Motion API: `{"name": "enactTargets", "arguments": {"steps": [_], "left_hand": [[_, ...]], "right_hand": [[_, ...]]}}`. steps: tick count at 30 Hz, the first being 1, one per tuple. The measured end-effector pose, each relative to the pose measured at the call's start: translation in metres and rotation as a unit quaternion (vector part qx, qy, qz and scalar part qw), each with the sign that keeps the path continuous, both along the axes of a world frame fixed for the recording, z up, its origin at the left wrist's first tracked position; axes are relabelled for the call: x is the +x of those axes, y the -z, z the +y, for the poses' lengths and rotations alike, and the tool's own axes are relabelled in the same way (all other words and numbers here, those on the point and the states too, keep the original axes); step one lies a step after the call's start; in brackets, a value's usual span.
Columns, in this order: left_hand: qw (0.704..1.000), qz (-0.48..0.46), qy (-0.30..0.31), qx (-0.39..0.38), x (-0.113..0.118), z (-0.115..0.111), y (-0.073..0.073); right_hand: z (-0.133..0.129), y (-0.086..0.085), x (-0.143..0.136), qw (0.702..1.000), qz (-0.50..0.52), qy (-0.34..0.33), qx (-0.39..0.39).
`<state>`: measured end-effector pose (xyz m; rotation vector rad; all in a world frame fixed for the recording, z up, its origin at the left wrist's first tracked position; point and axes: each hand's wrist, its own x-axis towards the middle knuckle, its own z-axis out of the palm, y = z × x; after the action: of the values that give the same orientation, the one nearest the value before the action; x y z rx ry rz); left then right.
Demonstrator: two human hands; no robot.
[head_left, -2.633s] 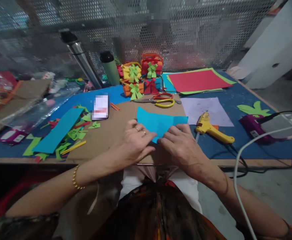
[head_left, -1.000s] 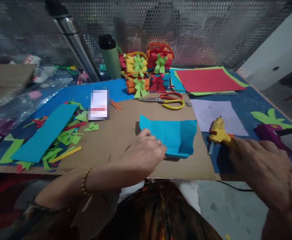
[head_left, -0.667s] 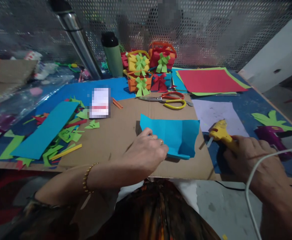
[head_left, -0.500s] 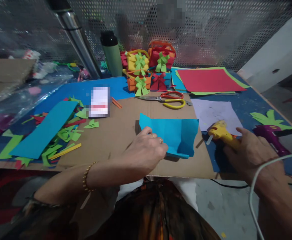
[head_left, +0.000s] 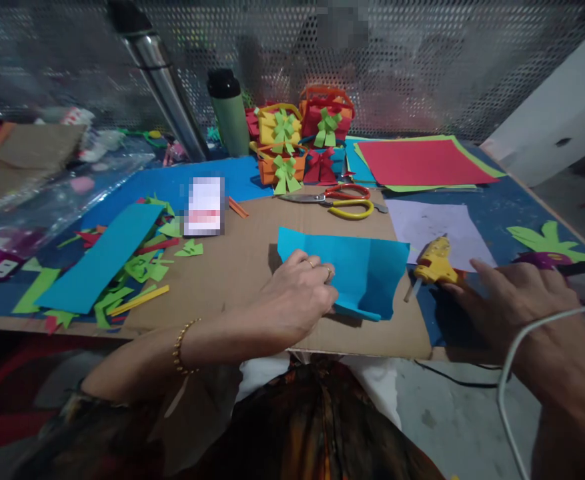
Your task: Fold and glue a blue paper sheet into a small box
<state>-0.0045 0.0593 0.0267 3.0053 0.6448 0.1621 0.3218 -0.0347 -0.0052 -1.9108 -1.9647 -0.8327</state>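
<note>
My left hand (head_left: 299, 293) presses down on the left part of a folded light-blue paper sheet (head_left: 367, 270) that lies on a brown cardboard sheet (head_left: 242, 260). My right hand (head_left: 517, 310) grips the handle of a yellow glue gun (head_left: 435, 263). The gun sits just right of the blue paper, and its nozzle points down and left toward the cardboard's edge. A white cord (head_left: 522, 347) loops over my right wrist.
Scissors with red and yellow handles (head_left: 337, 197) lie behind the paper. Small paper gift baskets (head_left: 297, 143), a green bottle (head_left: 228, 113), red and green sheets (head_left: 417, 160), a pale sheet (head_left: 437, 223), a purple glue gun (head_left: 542, 260) and blue and green scraps (head_left: 117, 260) surround it.
My right hand left the blue paper, reached right and took hold of the yellow glue gun, then brought it left toward the paper. My left hand stayed on the paper.
</note>
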Motion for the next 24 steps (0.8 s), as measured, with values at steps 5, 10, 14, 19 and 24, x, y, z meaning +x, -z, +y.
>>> {"name": "enactTargets", "arguments": {"steps": [5, 10, 14, 19, 24], "left_hand": [[1.000, -0.004, -0.005, 0.015, 0.005, 0.005, 0.005], [0.998, 0.013, 0.027, 0.047, 0.001, 0.001, -0.007], [0.991, 0.024, 0.088, 0.097, -0.011, -0.005, -0.021], [0.980, 0.016, 0.146, 0.132, -0.022, -0.009, -0.031], [0.984, 0.032, 0.128, 0.120, -0.035, -0.013, -0.040]], "right_hand": [[-0.007, -0.046, -0.072, 0.978, 0.039, -0.200, 0.046], [0.034, -0.080, -0.109, 0.942, 0.119, -0.311, 0.034], [0.097, -0.084, -0.101, 0.893, 0.222, -0.360, -0.152], [0.131, -0.063, -0.114, 0.841, 0.307, -0.339, -0.290], [0.117, -0.043, -0.120, 0.750, 0.449, -0.338, -0.347]]}}
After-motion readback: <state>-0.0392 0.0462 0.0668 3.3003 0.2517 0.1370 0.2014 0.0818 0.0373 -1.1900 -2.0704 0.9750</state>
